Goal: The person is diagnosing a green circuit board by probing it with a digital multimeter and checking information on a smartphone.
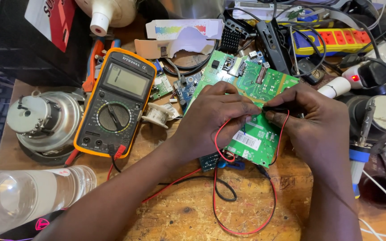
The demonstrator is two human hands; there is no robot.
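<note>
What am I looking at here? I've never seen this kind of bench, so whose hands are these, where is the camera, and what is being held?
One picture, from a camera worn on the person's head, looking down at a wooden workbench. No robot: two bare hands. The left hand and right hand meet over a green circuit board; each has its grip closed on a thin probe, the red lead and black lead looping back to the orange multimeter. Around it lie a metal motor, a clear plastic bottle, a yellow power strip and smaller boards.
</note>
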